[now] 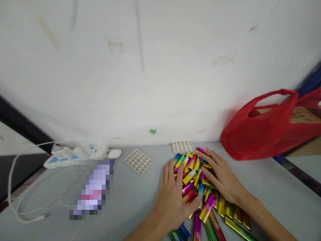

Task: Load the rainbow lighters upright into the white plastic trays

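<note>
A heap of shiny, many-coloured metallic pieces (pixel 190 176) lies on the grey table, right of the middle. Against its left side rests my left hand (pixel 172 197), fingers spread and thumb reaching over the lower pieces. My right hand (pixel 223 177) lies over the heap's right side with its fingers apart. Neither hand is closed round a piece. Longer shiny pieces (pixel 197 227) stick out below the heap, between my wrists; a row of gold ones (pixel 229 211) lies beneath my right forearm.
Two pale trays with round hollows stand behind, one at the left (pixel 138 162), one by the wall (pixel 183 147). A red bag (pixel 260 130) sits at the back right. At the left are a white power strip (pixel 97 151), cables and a blurred purple object (pixel 95 187).
</note>
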A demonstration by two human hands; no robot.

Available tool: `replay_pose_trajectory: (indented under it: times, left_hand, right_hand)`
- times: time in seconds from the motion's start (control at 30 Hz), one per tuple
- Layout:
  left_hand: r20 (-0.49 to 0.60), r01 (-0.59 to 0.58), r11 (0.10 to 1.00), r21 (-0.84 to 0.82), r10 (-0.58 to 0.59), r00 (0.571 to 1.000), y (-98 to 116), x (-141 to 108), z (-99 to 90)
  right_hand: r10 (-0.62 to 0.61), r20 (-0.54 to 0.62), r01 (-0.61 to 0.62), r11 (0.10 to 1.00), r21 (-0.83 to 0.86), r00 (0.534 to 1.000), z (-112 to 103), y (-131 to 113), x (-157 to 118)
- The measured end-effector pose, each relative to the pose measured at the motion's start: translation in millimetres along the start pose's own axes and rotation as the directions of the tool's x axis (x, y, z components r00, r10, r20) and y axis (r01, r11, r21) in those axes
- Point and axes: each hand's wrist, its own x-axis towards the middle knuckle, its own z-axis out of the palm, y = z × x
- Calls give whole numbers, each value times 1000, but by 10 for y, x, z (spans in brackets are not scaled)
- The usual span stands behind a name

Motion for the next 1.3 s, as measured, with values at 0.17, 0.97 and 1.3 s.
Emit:
replay_pose_trajectory:
  times: [0.17, 0.97, 1.3]
  left_hand:
    - [18, -9, 1000, 0, 9, 1000, 54, 22, 52]
    - [193, -440, 898, 2, 432, 881, -7, -208, -436]
    - [246, -618, 779, -107, 623, 743, 138, -432, -112]
  right_hand:
    - [-26, 51, 24, 999, 38, 998, -44, 54, 42]
    - [-42, -52, 42, 999, -12, 998, -428, 2, -633]
    - [-154, -49, 142, 971, -194, 987, -176, -34, -1398]
